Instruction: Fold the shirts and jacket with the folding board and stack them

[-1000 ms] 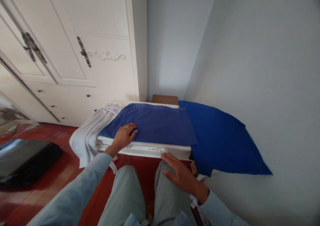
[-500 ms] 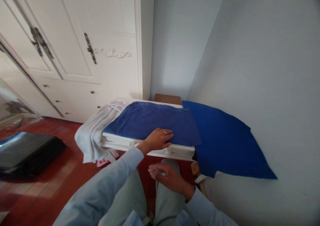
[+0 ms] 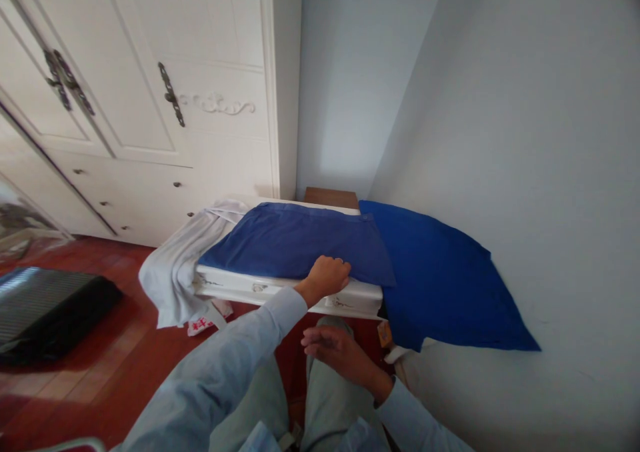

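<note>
A dark blue skirt-like garment (image 3: 290,239) with a waistband lies flat on a small white table (image 3: 230,287). My left hand (image 3: 329,280) rests at its front edge, right of the middle, with the fingers curled closed. Its fingertips are hidden under the hand, and I cannot tell whether it pinches the cloth. Above my lap, my right hand (image 3: 337,353) hangs open with fingers stretched out, touching nothing I can see. A brighter blue cloth (image 3: 445,279) spreads out to the right, partly beneath the garment's right end.
A white cloth (image 3: 177,265) drapes over the table's left end. Behind stand a white wardrobe (image 3: 220,52) and a brown wooden box (image 3: 330,198). A black case (image 3: 55,312) lies on the red wooden floor (image 3: 115,345). A pale wall (image 3: 540,139) closes off the right side.
My left hand has curled from flat fingers into a closed shape and shifted slightly right on the garment. The right hand stays open over my lap. The view has moved slightly.
</note>
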`<state>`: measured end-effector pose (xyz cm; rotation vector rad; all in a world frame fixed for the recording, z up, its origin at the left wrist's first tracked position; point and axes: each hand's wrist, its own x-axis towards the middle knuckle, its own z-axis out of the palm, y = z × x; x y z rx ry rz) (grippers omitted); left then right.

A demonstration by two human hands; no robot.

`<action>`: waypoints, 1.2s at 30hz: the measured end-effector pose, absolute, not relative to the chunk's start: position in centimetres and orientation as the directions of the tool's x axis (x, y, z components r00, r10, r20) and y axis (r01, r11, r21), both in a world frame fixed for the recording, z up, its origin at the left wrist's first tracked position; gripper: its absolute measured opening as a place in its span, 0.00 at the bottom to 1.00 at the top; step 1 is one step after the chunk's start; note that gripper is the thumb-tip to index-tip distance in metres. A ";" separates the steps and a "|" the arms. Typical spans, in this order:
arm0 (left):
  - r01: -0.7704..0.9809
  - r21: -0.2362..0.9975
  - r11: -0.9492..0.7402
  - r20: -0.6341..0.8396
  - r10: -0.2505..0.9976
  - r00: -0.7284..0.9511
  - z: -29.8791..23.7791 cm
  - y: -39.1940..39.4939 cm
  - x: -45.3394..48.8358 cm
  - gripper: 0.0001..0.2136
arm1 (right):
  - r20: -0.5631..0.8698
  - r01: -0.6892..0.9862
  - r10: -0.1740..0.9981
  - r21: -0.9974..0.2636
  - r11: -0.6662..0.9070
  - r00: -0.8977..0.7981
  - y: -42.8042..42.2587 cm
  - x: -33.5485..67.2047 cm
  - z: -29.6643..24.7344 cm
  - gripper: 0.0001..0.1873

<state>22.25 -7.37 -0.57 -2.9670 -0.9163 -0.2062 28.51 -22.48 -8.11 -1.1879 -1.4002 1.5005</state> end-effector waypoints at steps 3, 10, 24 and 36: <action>0.679 0.117 -0.725 0.163 0.688 0.707 -0.1 -7.2 22.0 0.15 | -0.121 -0.165 0.989 -0.977 -0.134 -0.088 -21.0 30.5 -6.6 0.36; 0.767 0.318 -0.557 0.178 0.830 0.529 0.3 -6.6 21.1 0.15 | -0.250 -0.589 0.963 -0.796 -0.143 0.104 -16.4 40.0 -2.8 0.33; 0.419 0.702 -0.576 0.406 0.807 0.428 -2.9 -10.9 18.5 0.16 | -0.538 -0.475 0.836 -0.766 -0.432 0.107 -3.8 46.2 2.6 0.30; -0.710 0.699 0.079 -0.439 0.831 -0.340 -0.7 -9.1 2.9 0.03 | -0.556 -0.264 0.813 -0.821 -0.506 0.171 1.9 47.4 3.4 0.27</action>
